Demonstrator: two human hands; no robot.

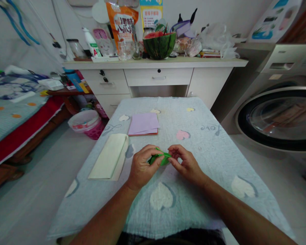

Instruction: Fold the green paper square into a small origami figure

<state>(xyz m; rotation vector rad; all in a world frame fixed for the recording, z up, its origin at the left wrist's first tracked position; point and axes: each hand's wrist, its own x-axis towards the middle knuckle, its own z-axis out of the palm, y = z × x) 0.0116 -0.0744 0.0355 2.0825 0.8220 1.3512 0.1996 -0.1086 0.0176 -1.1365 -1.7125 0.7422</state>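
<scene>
A small folded piece of green paper (160,158) is pinched between both hands just above the cloth-covered table (209,149). My left hand (142,166) curls round its left end with thumb and fingers closed on it. Pinching the right end with fingertips pressed together is my right hand (184,162). Most of the green paper is hidden by the fingers. A stack of lilac and red paper sheets (144,124) lies farther back on the table. A pale cream folded sheet (110,156) lies to the left of my left hand.
A white desk (158,73) with drawers stands behind the table, carrying a halved watermelon (159,44), bottles and bags. A washing machine (277,109) is at the right. A pink bin (87,124) and a bed (12,119) are at the left.
</scene>
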